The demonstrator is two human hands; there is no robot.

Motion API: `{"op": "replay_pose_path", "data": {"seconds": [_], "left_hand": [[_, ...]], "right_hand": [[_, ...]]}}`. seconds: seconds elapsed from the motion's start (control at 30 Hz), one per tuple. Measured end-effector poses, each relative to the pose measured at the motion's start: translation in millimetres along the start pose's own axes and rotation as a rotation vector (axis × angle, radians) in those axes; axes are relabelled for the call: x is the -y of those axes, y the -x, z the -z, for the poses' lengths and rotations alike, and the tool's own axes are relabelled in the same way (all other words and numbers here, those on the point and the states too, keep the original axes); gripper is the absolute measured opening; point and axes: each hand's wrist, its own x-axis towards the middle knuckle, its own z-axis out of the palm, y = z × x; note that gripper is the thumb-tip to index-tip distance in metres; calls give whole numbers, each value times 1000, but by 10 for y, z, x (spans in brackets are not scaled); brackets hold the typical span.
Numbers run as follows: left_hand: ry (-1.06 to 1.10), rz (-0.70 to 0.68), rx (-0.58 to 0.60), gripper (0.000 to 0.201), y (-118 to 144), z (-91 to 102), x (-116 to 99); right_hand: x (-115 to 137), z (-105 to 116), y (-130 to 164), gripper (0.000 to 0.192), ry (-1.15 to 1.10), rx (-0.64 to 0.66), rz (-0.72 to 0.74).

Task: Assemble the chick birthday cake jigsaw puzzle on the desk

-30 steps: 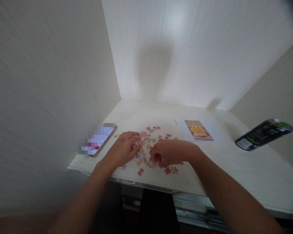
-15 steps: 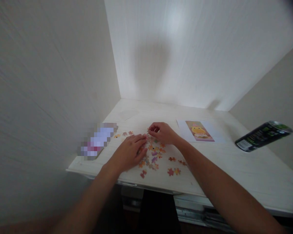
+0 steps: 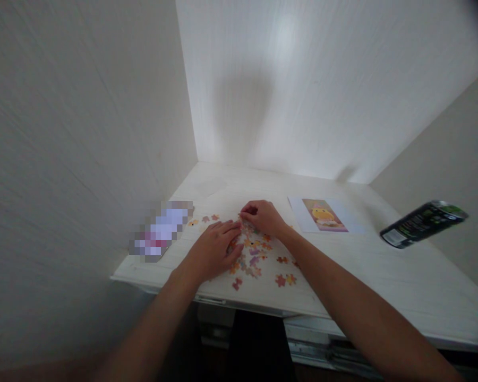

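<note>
Jigsaw puzzle pieces [image 3: 255, 260] in orange, yellow, pink and purple lie heaped and scattered near the front of the white desk. My left hand [image 3: 218, 245] rests palm down over the left side of the heap, fingers stretched out and thumb apart, covering some pieces. Just beyond its fingertips, my right hand [image 3: 262, 216] pinches a small puzzle piece [image 3: 240, 215] between thumb and index finger at the far edge of the heap. That piece is mostly hidden by the fingers.
A phone with a blurred-out screen [image 3: 163, 228] lies at the left. On the right, a white sheet with a yellow character picture [image 3: 324, 216] lies flat, and a dark can [image 3: 420, 225] stands beyond it. White panels enclose the desk's back and sides.
My right fingertips have come slightly down and left with the pinched piece, closer to the left fingertips. The left hand stays over the heap. The camera view has shifted slightly.
</note>
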Motion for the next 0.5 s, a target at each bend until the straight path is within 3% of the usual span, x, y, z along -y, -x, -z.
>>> {"op": "replay_pose_path", "data": {"seconds": [0.5], "left_hand": [[-8,6,3,41,-2,-14,18]], "right_hand": [[12,44,27,14,113,66,40]]}}
